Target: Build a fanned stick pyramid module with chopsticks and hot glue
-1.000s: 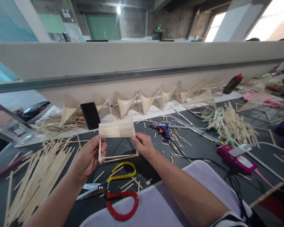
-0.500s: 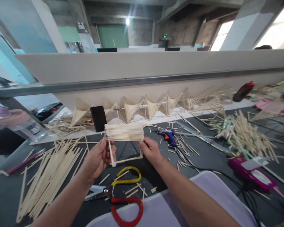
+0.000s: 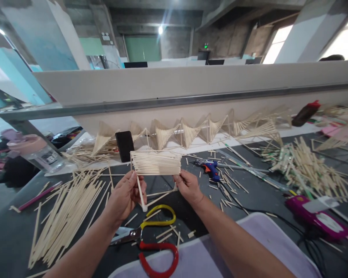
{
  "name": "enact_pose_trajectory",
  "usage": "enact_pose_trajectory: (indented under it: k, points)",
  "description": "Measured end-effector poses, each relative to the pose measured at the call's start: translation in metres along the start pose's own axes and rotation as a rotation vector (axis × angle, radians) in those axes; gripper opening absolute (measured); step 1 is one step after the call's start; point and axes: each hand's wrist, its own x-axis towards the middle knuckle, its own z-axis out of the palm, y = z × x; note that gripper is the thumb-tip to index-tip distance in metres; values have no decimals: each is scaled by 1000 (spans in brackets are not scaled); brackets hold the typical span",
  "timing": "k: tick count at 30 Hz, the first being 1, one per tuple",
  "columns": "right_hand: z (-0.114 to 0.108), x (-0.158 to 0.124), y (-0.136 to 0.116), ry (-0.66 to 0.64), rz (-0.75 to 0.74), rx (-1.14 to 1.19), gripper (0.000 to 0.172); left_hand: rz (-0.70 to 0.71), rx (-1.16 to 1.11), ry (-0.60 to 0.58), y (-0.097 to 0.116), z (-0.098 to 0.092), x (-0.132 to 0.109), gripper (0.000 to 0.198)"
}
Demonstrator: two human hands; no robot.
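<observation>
Looking across a dark bench point(image 3: 191, 218) and meeting a row of twisted stick structures point(image 3: 190, 133) along its back, judging those to be already built up. Passing a fan of long sticks point(image 3: 66, 216) spread at left and a heap of short pieces point(image 3: 310, 166) at right, so seemingly having plenty of material lying unused. Coming down to the stick frame point(image 3: 156, 163), holding it in the air over the middle of the bench. Gripping its left end with the fingers of the left hand point(image 3: 123, 199), pinching its right end at the lower corner of the slatted side with the fingers of the right hand point(image 3: 190, 187). Judging that one side as largely filled, with slats point(image 3: 165, 166) lying closely side by side; judging the lower side, bounded only by bare bars, as remaining unfilled. Leaving scissors point(image 3: 137, 233) lying just this side of the frame and a blue glue gun point(image 3: 211, 170) resting to the right, touching neither.

Comparing with a second ago: viewing the whole bench further to the right, showing more of the pink-lidded bottle point(image 3: 46, 156); keeping both grips; tilting the frame, setting its left bar point(image 3: 140, 189) aslant instead of near upright; finding no slat visibly added.
</observation>
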Motion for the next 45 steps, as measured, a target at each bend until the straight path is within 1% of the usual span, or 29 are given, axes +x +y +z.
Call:
enact_pose_trajectory:
  k: [4, 7, 10, 13, 18, 21, 24, 26, 27, 28, 29, 31, 33, 35, 37, 39, 40, 42, 45]
  points:
    - [0, 1, -2, -11, -10, -8, 24, -13, -18, 55, -1, 1, 3, 18]
    - [1, 1, -2, -18, 38, -5, 25, -12, -4, 45, 0, -2, 7, 21]
    - [3, 2, 3, 6, 125, 29, 28, 4, 43, 1, 0, -8, 10, 26]
    - [6, 4, 11, 48, 233, 68, 29, 40, 80, -17, -2, -13, 15, 30]
    - [9, 9, 26, 95, 410, 111, 26, 108, 117, 29, -8, -18, 24, 30]
    - [10, 11, 28, 99, 472, 79, 25, 196, 167, 98, -7, -24, 28, 29]
    - [12, 13, 28, 88, 462, 21, 27, 368, 318, 222, 1, -27, 25, 24]
    - [13, 14, 28, 74, 453, 5, 27, 467, 388, 271, 8, -22, 17, 23]
    - [14, 15, 28, 68, 452, 8, 26, 467, 400, 259, 12, -16, 12, 22]
    - [15, 15, 27, 65, 451, 15, 26, 424, 402, 219, 13, -8, 6, 22]
    - [15, 16, 27, 64, 450, 24, 25, 346, 395, 165, 14, 2, 1, 21]
    - [16, 17, 26, 65, 451, 41, 25, 121, 354, 57, 11, 25, -8, 25]
    - [16, 17, 23, 65, 451, 58, 24, -47, 239, 50, 3, 46, -10, 31]
    - [14, 17, 20, 63, 442, 73, 26, -144, 96, 70, -6, 62, -4, 32]
    - [13, 17, 17, 67, 426, 85, 29, -178, -3, 122, -13, 71, 8, 25]
    - [14, 16, 15, 73, 409, 98, 30, -180, -55, 185, -19, 75, 23, 18]
    - [15, 15, 14, 77, 402, 106, 30, -181, -73, 192, -21, 77, 30, 16]
    - [19, 13, 12, 82, 392, 117, 28, -184, -92, 173, -24, 78, 43, 14]
    - [26, 10, 9, 53, 401, 180, 27, -193, -103, 132, -29, 79, 58, 19]
